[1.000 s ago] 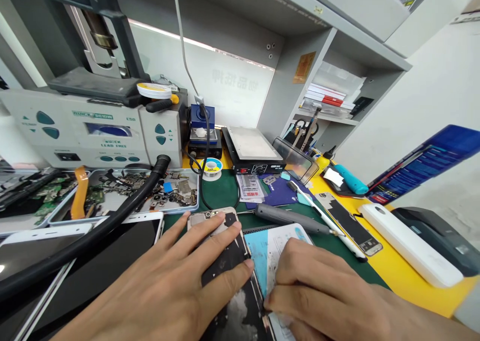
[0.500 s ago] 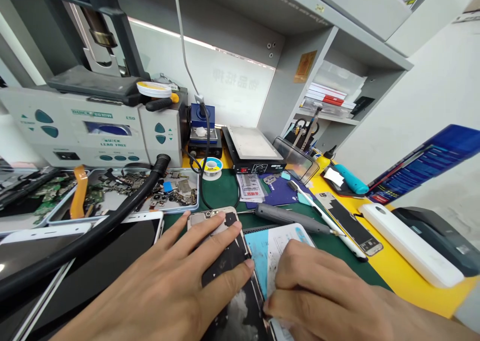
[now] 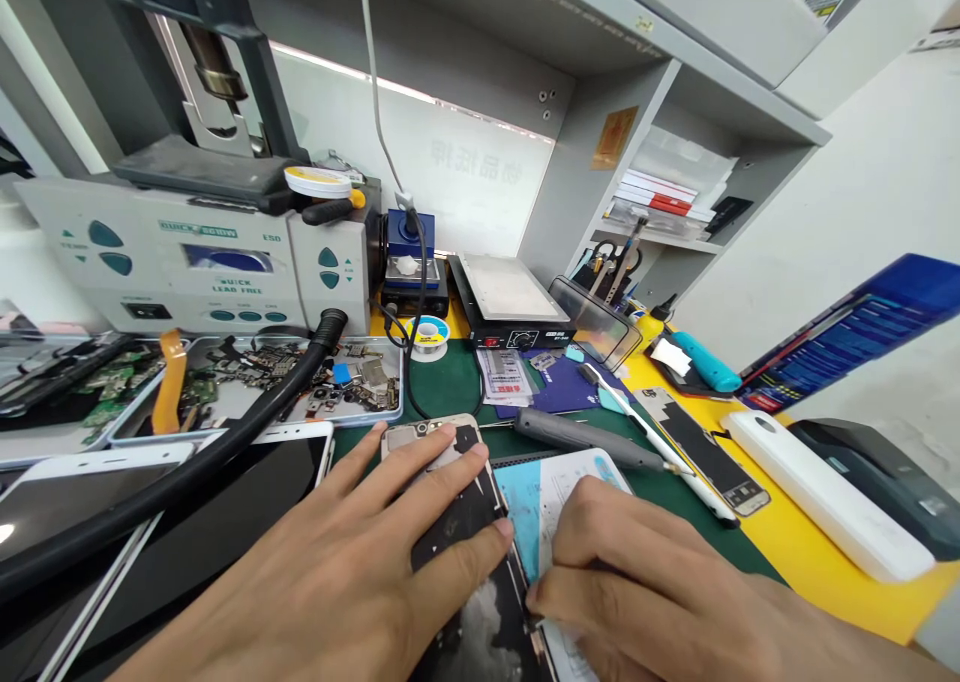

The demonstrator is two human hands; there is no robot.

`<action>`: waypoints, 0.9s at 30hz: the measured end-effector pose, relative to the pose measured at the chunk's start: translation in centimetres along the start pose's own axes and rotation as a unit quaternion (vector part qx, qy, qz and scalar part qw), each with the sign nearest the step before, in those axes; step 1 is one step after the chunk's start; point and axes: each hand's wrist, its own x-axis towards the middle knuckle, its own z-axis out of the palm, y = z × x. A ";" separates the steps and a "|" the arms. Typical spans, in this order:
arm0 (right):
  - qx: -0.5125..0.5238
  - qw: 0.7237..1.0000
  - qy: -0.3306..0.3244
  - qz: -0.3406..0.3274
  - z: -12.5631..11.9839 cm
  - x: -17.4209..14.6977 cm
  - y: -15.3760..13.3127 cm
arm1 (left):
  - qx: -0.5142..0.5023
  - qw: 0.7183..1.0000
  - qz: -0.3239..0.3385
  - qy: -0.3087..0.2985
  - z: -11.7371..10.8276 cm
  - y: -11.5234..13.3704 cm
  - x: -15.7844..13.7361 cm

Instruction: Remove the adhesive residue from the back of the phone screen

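Note:
My left hand [image 3: 360, 552] lies flat with spread fingers across a phone's dark inner side [image 3: 480, 612], pressing on its upper part. That phone rests on a notebook [image 3: 592, 467] with a light blue and white printed cover. At the phone's right edge, my right hand [image 3: 637, 582] is closed, with thumb and curled fingers pinched together. Whatever those fingers hold is hidden behind them; the thumb tip touches or nearly touches the frame's edge. A grey screwdriver-like tool [image 3: 585, 437] lies just beyond the notebook.
White-framed phone screens [image 3: 262, 502] lie at left under a black hose [image 3: 247, 422]. Behind are a tray of circuit boards [image 3: 401, 402], a hot-air station [image 3: 165, 282] and a flat heating plate [image 3: 514, 287]. A white brush [image 3: 660, 442] and a phone back part [image 3: 705, 452] lie at right.
The whole scene has shifted slightly to the right in view. Both hands keep nearly the same places on the phone, and the right hand stays closed at its edge.

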 end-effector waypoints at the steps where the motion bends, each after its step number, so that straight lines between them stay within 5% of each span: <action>1: 0.003 1.000 -0.002 -0.005 0.0 0.0 0.0 | 0.001 1.000 0.001 0.000 0.0 0.0 0.0; 27: 0.009 1.000 -0.010 0.010 -0.1 -0.2 -0.1 | 0.017 1.000 0.001 0.017 0.5 0.0 0.0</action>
